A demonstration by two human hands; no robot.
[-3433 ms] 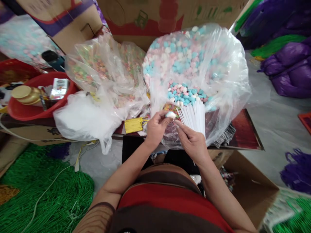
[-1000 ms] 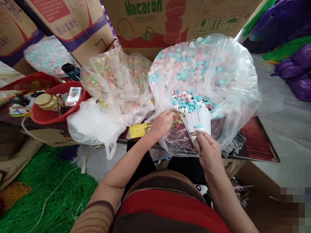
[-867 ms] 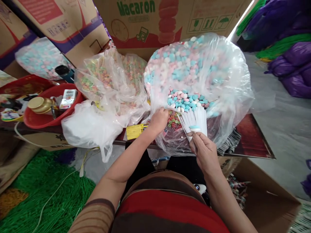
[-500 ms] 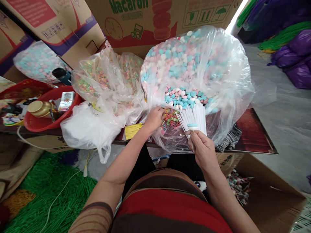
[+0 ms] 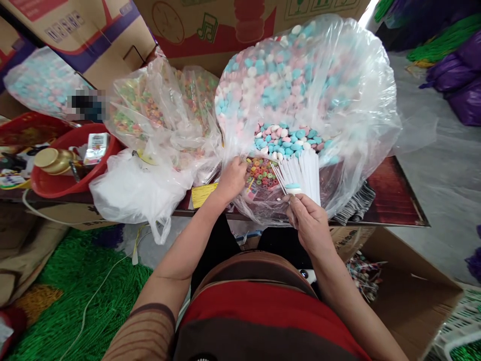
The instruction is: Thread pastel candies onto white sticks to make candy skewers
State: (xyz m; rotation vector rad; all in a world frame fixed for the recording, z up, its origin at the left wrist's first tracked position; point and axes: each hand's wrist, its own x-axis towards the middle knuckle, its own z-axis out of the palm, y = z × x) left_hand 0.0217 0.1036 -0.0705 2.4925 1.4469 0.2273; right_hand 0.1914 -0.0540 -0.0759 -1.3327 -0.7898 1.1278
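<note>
Currently I have the right hand (image 5: pixel 308 216) on the head feed, thumb and fingers pinched together with a blue-and-white candy (image 5: pixel 293 188) at their tips; whether a stick runs down inside that grip I cannot tell. The candy sits in front of a fanned bundle of white sticks (image 5: pixel 307 173). Left hand (image 5: pixel 233 178) is at the left edge of the small ring candies (image 5: pixel 263 173), fingers curled and their tips partly hidden; I cannot tell if it holds anything. Behind the sticks, loose pink, white and blue candies (image 5: pixel 287 140) show at the mouth of a large clear bag (image 5: pixel 361 90) full of the same. I note a yellow bundle (image 5: pixel 203 195) just beside the left forearm, a grey-striped bundle (image 5: pixel 355 203) on the dark red table (image 5: pixel 394 193) to the right, and a red basin (image 5: pixel 47 188) well off to the left.
</note>
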